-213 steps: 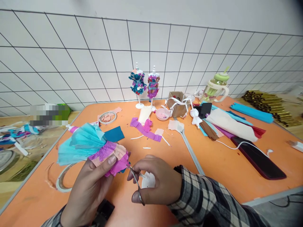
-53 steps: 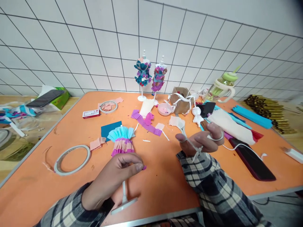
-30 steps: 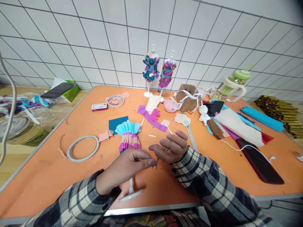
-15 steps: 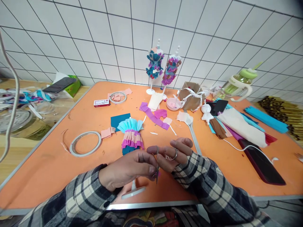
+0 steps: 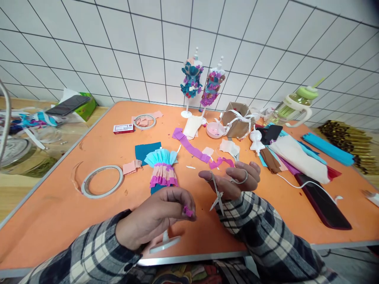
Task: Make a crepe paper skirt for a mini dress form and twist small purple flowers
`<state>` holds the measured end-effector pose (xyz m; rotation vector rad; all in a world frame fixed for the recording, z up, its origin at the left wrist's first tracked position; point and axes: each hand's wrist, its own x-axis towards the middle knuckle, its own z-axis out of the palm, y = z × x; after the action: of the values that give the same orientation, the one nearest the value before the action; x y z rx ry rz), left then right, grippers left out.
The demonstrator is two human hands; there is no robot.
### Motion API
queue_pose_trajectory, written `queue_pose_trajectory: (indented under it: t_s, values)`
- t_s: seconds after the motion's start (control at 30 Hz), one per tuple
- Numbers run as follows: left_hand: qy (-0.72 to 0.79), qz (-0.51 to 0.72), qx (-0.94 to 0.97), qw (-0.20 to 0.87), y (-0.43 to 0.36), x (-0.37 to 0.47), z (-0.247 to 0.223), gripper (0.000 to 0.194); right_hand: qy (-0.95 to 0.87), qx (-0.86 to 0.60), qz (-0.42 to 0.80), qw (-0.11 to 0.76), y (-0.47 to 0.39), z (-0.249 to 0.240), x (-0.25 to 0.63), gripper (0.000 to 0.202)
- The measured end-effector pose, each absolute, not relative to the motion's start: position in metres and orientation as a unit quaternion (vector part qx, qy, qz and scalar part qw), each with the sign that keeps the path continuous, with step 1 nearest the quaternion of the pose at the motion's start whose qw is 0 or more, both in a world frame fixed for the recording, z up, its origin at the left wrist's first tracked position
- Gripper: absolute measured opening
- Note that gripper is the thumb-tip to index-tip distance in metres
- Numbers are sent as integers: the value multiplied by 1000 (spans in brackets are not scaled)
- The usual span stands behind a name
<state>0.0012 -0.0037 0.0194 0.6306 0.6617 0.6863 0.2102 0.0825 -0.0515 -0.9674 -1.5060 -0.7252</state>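
Note:
Between the thumb and fingers of my left hand (image 5: 155, 217) is a small magenta paper piece (image 5: 187, 211). Just behind that hand stands a mini dress form with a pleated paper dress (image 5: 164, 173) in light blue, peach, magenta and dark blue; its white base (image 5: 165, 244) shows below my wrist. A small pair of scissors (image 5: 218, 198) hangs from the fingers of my right hand (image 5: 237, 181), with the handle rings round them and the parted blades pointing down. The two hands are apart. A magenta paper scrap (image 5: 222, 162) lies beyond my right hand, partly hidden.
Tape rolls (image 5: 102, 181) lie on the left of the orange table, near a small red-and-white box (image 5: 123, 128). Two decorated dress forms (image 5: 192, 81) stand at the back. Paper sheets, a dark phone-like slab (image 5: 322, 201) and a green-lidded bottle (image 5: 296, 106) occupy the right.
My right hand has moved right with the scissors, away from my left hand, and the blades now show parted. The magenta piece in my left fingers has come into view. A magenta scrap has shifted nearer.

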Motion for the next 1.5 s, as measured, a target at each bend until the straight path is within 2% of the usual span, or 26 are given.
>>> queue_pose_trajectory:
  t_s: [0.1,0.2,0.27,0.37,0.47,0.53,0.6,0.7,0.9,0.97,1.13,1.3,1.5]
  values:
    - [304,343,296,838,-1,-6,20,14,-598,-360,-404,591,80,-43,205,37]
    - [268,341,292,853,-3,-8,19,24,-621,-324,-398,592,75,-35,197,30]
    - [280,338,324,838,-4,-7,18,23,-651,-284,-376,595,74,-29,193,22]
    - [386,401,448,699,-2,-8,17,24,-720,-260,-341,545,77,-22,193,15]
    - [476,424,597,488,6,-12,14,27,-816,-271,-279,428,80,-19,198,31]
    - [492,393,660,410,11,-16,12,29,-860,-267,-236,364,80,-20,201,35]
    - [499,372,687,374,15,-18,11,30,-882,-258,-199,339,79,-20,203,34]
    - [513,368,671,389,18,-20,9,30,-887,-259,-141,356,77,-21,204,36]
    - [514,418,475,579,22,-21,5,38,-906,-267,-68,322,75,-19,204,49]
    - [515,414,491,567,23,-21,6,38,-911,-267,-71,305,74,-19,204,51]
    - [509,365,719,302,25,-21,7,25,-935,-272,-45,223,70,-11,204,57]
    - [458,335,821,66,21,-21,3,16,-938,-285,-44,192,67,-4,205,55]
    - [450,320,833,-4,18,-22,4,9,-937,-286,-46,198,66,-1,206,50]
